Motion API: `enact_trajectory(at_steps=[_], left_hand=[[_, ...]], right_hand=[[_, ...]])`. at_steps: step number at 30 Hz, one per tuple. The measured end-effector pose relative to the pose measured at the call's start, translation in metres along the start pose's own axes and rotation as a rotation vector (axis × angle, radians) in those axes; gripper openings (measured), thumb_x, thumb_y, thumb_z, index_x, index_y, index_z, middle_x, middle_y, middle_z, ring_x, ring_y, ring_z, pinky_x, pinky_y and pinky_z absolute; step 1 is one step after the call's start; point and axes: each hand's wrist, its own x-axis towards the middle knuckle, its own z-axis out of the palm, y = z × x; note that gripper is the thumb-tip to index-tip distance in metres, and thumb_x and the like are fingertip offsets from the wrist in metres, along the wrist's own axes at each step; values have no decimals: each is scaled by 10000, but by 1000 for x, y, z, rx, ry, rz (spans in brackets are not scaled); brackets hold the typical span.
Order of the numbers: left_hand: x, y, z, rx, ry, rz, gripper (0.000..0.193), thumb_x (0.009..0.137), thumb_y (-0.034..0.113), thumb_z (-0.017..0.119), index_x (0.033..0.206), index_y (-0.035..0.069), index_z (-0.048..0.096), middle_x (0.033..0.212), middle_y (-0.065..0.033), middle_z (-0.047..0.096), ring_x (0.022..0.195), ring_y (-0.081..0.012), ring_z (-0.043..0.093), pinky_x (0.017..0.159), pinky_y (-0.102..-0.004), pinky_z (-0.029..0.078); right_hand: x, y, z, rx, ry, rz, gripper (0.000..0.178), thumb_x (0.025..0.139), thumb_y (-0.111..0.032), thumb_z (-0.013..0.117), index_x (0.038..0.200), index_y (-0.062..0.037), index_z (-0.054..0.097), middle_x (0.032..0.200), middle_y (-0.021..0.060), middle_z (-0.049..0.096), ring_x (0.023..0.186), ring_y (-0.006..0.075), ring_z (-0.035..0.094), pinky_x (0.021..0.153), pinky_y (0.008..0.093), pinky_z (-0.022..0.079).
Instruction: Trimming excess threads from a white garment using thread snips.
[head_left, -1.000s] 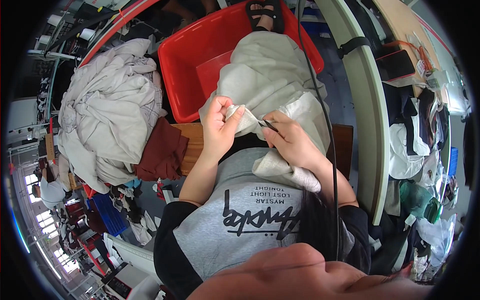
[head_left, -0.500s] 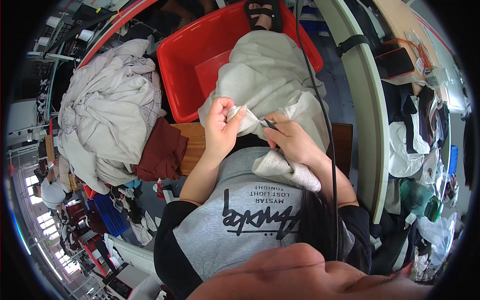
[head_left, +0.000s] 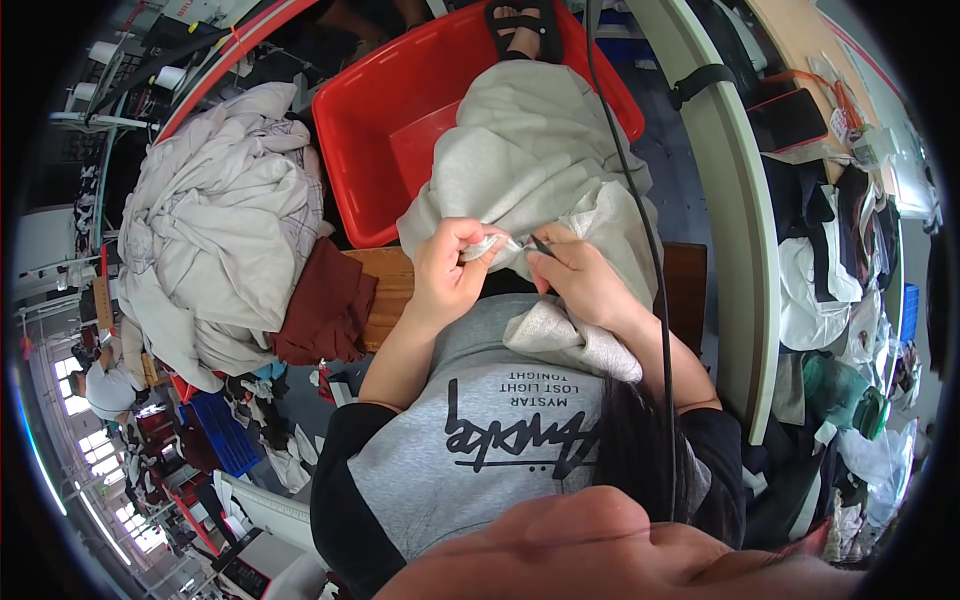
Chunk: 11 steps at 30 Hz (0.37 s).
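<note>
Left hand (head_left: 445, 275) pinches edge of grey garment (head_left: 530, 150), fingers closed on fabric fold; right hand (head_left: 580, 280) closed on small dark tool (head_left: 540, 245), tip pointing left at pinched fold. Hands nearly touching, fold between them. Garment drapes from lap into red tub (head_left: 370, 130). Cloth pile (head_left: 220, 240) left; crowded workshop

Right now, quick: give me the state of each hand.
Left hand: closed, pinching a fold of the light grey fleece garment.
Right hand: closed on a small dark slender tool at the fold.
</note>
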Motion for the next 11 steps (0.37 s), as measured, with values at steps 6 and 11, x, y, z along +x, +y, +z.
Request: enact_trajectory(at_steps=[6,11], left_hand=[[7,-4,1,-391,264,-183,177,928,-10,627,968,34,461,876,-61,641,770,-59,583,692,-208,459],[6,-7,1,-442,295,-208,181,926,-6,632,975,42,465,871,-47,633,785,-58,586,692,-198,452]], right_hand=[[0,4,3,106,41,-65,362,978,-191,530,669,-10,582,1062,57,526,770,120,514,691,275,417],[-3,-9,-1,28,-47,1,346,978,-200,534,693,-14,600,1105,61,524,891,148,520,751,260,412]])
